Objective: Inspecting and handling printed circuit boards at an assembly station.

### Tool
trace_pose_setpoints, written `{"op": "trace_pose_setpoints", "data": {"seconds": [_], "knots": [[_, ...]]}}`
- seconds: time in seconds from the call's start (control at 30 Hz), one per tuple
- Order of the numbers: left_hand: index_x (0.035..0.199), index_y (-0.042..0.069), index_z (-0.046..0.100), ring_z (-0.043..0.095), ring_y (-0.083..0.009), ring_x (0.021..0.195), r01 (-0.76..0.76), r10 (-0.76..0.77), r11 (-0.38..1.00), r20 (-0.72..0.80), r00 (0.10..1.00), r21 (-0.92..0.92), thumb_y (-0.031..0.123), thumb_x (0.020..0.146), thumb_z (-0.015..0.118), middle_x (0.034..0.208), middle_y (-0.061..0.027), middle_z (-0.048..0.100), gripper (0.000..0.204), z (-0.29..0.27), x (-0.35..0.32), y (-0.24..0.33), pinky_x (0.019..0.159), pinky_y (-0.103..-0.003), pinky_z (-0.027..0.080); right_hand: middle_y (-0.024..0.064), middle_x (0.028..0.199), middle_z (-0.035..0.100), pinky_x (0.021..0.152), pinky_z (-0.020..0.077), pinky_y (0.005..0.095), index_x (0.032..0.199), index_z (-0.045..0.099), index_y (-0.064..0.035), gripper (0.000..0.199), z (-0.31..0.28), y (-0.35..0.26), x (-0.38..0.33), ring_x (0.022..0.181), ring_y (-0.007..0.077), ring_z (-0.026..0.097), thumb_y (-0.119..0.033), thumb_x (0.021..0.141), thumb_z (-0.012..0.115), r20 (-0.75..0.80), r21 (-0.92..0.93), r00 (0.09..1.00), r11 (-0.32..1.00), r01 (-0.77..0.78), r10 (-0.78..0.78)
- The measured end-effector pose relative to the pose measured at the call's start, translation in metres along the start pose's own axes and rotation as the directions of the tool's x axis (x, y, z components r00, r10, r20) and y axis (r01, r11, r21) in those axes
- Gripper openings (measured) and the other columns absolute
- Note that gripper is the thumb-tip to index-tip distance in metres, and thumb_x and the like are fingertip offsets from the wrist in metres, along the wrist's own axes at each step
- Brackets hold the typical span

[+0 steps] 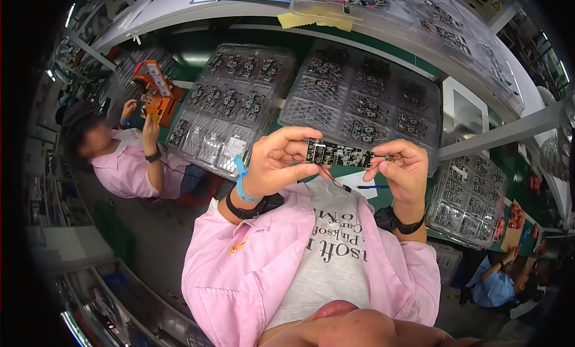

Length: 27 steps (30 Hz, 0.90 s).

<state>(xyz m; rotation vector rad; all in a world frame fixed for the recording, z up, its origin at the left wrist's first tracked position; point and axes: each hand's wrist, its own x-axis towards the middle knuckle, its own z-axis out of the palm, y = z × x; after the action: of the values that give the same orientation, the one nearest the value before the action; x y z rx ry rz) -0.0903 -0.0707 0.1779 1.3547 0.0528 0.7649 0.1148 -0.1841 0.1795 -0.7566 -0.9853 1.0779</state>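
Observation:
A long, narrow black circuit board (339, 153) is held up level in front of my chest, its face crowded with small components. My left hand (281, 158) pinches the board's left end between thumb and fingers. At the opposite end, my right hand (402, 167) grips the board's edge with thumb and forefinger. Thin red and dark wires (333, 178) with a small black connector hang below the board. Behind my hands lies a clear compartment tray (311, 113) with several similar boards in it.
Another tray of boards (206, 128) lies to the left, and a third (467, 197) to the right. A blue pen (372, 187) lies by white paper. A metal bar (503, 134) slants across the right side. At left, a co-worker in pink (132, 167) handles an orange fixture (160, 101).

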Motion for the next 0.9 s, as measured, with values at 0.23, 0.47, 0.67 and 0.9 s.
{"op": "trace_pose_setpoints", "data": {"seconds": [0.23,0.47,0.67,0.9], "knots": [[0.113,-0.009,0.035,0.059,-0.0242,0.084,-0.017,0.022,0.991,0.033,0.999,-0.136,-0.013,0.073,0.053,0.092,-0.0208,0.058,0.044,0.0014,0.0008,0.0,0.074,-0.037,0.05,0.0164,0.077,0.06,0.056,0.0516,0.0305,0.089,0.053,0.0098,0.018,0.0063,-0.0014,-0.0056,0.061,0.0256,0.062,0.008,0.07,0.052,-0.052,-0.004,0.998,0.999,0.033,-0.033],[0.111,-0.01,0.035,0.061,-0.0259,0.08,-0.022,0.022,0.996,0.009,1.0,-0.088,-0.008,0.072,0.058,0.088,-0.0221,0.058,0.045,0.0028,0.0012,0.0009,0.069,-0.037,0.052,0.0166,0.079,0.059,0.056,0.0518,0.0307,0.089,0.053,0.0097,0.018,0.005,-0.0018,-0.0053,0.063,0.0256,0.062,0.007,0.071,0.052,-0.04,0.071,0.999,0.997,0.015,-0.013],[0.109,-0.009,0.035,0.061,-0.0256,0.077,-0.036,0.034,0.997,-0.022,0.999,-0.074,-0.005,0.071,0.06,0.086,-0.0224,0.059,0.046,0.0011,0.001,-0.0025,0.067,-0.036,0.053,0.0157,0.081,0.059,0.061,0.0505,0.0295,0.091,0.054,0.0082,0.019,0.0041,-0.0028,-0.0054,0.066,0.0245,0.063,0.006,0.073,0.053,0.003,0.108,1.0,0.994,-0.01,0.01],[0.111,-0.01,0.035,0.059,-0.0253,0.086,-0.061,0.071,0.991,0.08,0.994,-0.118,-0.011,0.072,0.057,0.095,-0.0218,0.056,0.045,-0.0042,0.0011,-0.0041,0.075,-0.036,0.05,0.0154,0.081,0.059,0.061,0.0501,0.029,0.091,0.054,0.0083,0.019,0.0033,-0.0023,-0.0061,0.066,0.0244,0.062,0.006,0.073,0.053,0.008,0.092,1.0,0.996,-0.01,0.009]]}}
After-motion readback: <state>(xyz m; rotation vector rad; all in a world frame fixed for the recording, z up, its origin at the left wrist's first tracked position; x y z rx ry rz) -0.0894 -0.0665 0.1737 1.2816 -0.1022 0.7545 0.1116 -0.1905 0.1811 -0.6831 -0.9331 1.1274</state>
